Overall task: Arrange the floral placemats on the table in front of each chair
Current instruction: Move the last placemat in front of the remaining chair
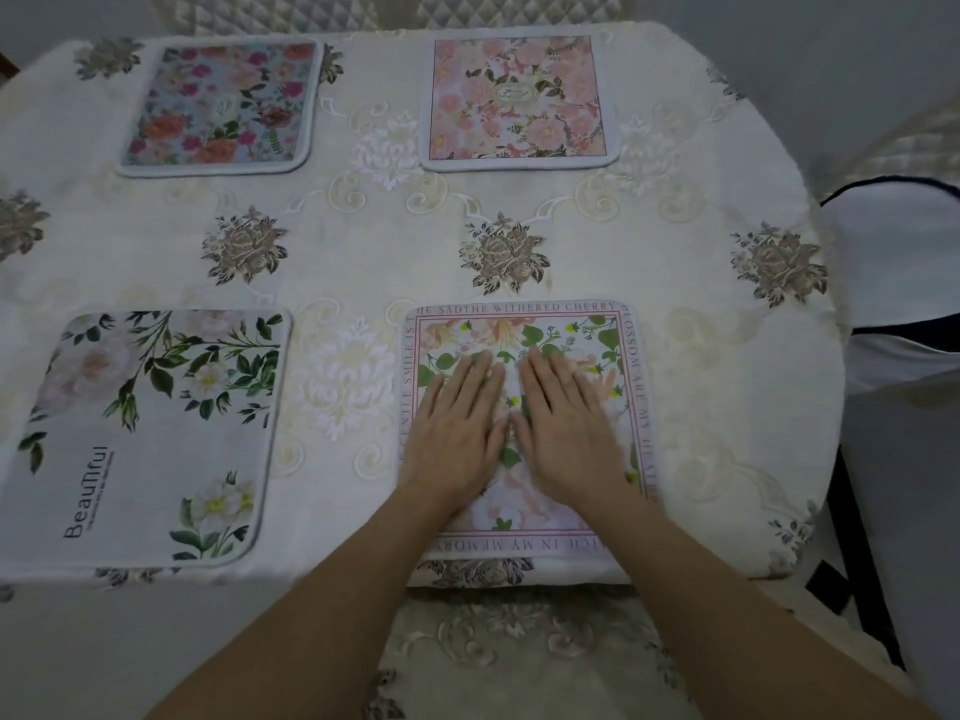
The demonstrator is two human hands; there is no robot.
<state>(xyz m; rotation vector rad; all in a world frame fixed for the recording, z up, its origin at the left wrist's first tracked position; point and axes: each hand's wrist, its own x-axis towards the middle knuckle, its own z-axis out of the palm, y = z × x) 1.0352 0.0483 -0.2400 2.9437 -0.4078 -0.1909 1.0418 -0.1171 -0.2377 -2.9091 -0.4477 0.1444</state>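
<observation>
Four floral placemats lie flat on the table (395, 252), which wears a cream embroidered cloth. At the near right is a pink-bordered mat with lettering round its edge (587, 335). My left hand (454, 428) and my right hand (569, 423) rest palm-down on it, side by side, fingers stretched flat and gripping nothing. At the near left lies a white mat printed "Beautiful" (145, 439). A blue mat with red and pink flowers (223, 106) sits at the far left. A pale pink rose mat (519, 101) sits at the far right.
Quilted chair backs (519, 7) stand behind the table's far edge. A white chair with dark trim (893, 262) stands at the right side. The tablecloth hangs over the near edge below my arms.
</observation>
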